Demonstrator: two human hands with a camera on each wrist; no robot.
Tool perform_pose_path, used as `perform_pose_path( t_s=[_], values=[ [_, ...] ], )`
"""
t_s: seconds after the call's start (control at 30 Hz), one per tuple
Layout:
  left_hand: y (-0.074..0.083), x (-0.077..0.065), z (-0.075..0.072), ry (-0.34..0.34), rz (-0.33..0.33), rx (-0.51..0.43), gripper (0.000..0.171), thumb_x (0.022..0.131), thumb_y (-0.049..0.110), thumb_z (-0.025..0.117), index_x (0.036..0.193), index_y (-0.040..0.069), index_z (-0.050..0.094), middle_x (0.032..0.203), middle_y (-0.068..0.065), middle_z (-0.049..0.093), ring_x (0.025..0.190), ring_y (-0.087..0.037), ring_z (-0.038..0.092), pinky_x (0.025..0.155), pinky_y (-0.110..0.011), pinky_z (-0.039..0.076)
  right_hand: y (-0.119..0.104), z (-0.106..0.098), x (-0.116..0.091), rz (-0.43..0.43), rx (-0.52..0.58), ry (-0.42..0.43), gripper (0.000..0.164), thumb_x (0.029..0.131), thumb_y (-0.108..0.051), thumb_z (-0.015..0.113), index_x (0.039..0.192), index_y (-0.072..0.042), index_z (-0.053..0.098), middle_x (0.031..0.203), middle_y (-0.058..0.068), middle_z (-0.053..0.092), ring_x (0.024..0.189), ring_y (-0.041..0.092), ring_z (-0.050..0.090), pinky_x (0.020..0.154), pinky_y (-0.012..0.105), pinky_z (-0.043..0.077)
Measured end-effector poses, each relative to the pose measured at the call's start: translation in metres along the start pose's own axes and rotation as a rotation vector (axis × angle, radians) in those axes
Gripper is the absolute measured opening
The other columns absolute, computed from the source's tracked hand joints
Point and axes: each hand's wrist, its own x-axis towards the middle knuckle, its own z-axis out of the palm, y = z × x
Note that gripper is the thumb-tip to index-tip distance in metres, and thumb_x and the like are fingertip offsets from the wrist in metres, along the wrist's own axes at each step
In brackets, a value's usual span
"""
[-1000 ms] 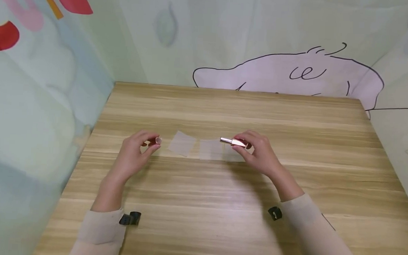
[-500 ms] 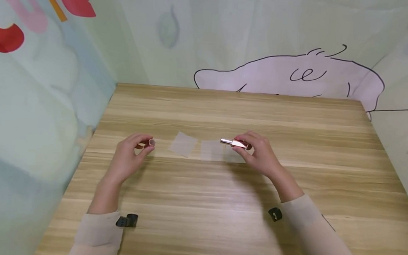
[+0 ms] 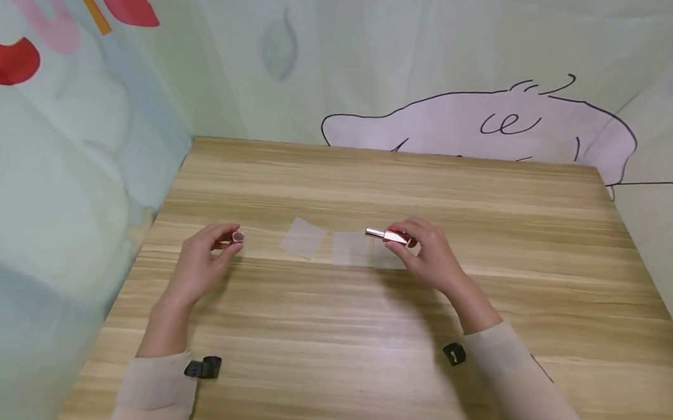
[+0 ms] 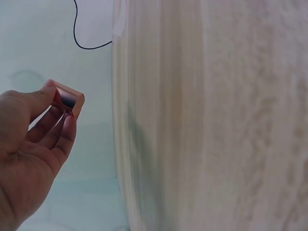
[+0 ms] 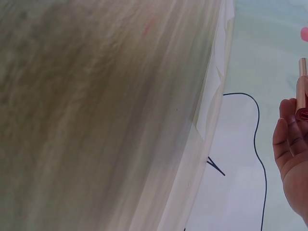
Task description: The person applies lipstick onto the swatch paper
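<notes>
My left hand [image 3: 201,263] pinches a small hollow lipstick cap [image 3: 238,236] between thumb and fingers, its opening facing the camera. In the left wrist view the cap [image 4: 70,97] looks shiny, rose-gold and square-edged. Above the sheets, my right hand [image 3: 428,253] grips a shiny lipstick tube [image 3: 395,236], its narrower metal end pointing left. Only part of that lipstick tube [image 5: 301,91] shows at the right edge of the right wrist view. Cap and tube are well apart.
Thin whitish squares of paper lie in a row on the wooden table [image 3: 318,336]: a tilted left sheet [image 3: 303,239], a middle sheet [image 3: 348,249], and a right sheet [image 3: 388,257] partly behind the right hand. A printed cloth backdrop [image 3: 224,58] stands behind the table.
My left hand has moved left and slightly toward me with the cap, widening the gap to the lipstick tube. The right hand has stayed nearly still.
</notes>
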Motion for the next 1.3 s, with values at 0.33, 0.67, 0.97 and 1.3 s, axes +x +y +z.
perform_pose_path(
  t_s=[0.33, 0.67, 0.97, 1.3],
  values=[
    [-0.011, -0.002, 0.000, -0.022, -0.056, 0.018, 0.030, 0.093, -0.007, 0.067, 0.123, -0.012, 0.063, 0.110, -0.024, 0.067, 0.102, -0.040, 0.067, 0.089, -0.048, 0.054, 0.001, 0.001, 0.002, 0.005, -0.008, 0.001, 0.019, 0.087, -0.007, 0.080, 0.104, -0.001, 0.074, 0.092, 0.005, 0.069, 0.079, 0.014, 0.060, 0.067, 0.030, 0.055],
    [-0.019, -0.003, 0.000, -0.024, -0.095, 0.072, 0.030, 0.094, 0.002, 0.071, 0.123, -0.005, 0.066, 0.111, -0.021, 0.070, 0.103, -0.036, 0.065, 0.080, -0.047, 0.051, 0.005, 0.002, 0.004, 0.021, -0.001, -0.002, 0.020, 0.086, -0.004, 0.080, 0.105, -0.001, 0.074, 0.092, 0.005, 0.070, 0.078, 0.016, 0.061, 0.066, 0.031, 0.054],
    [-0.026, 0.003, 0.001, -0.041, -0.118, 0.091, 0.032, 0.092, 0.007, 0.075, 0.120, -0.005, 0.069, 0.105, -0.018, 0.073, 0.098, -0.033, 0.070, 0.077, -0.025, 0.052, 0.011, 0.000, 0.011, 0.020, -0.004, -0.004, 0.020, 0.086, -0.005, 0.080, 0.104, 0.000, 0.073, 0.089, 0.005, 0.068, 0.077, 0.015, 0.060, 0.066, 0.032, 0.054],
    [-0.029, 0.007, 0.002, -0.075, -0.140, 0.080, 0.031, 0.092, 0.006, 0.074, 0.120, -0.007, 0.068, 0.107, -0.022, 0.072, 0.099, -0.037, 0.069, 0.082, -0.049, 0.055, 0.016, 0.000, 0.013, 0.013, -0.006, 0.004, 0.020, 0.085, -0.002, 0.081, 0.104, 0.000, 0.073, 0.087, 0.006, 0.068, 0.076, 0.015, 0.060, 0.065, 0.034, 0.054]
  ],
)
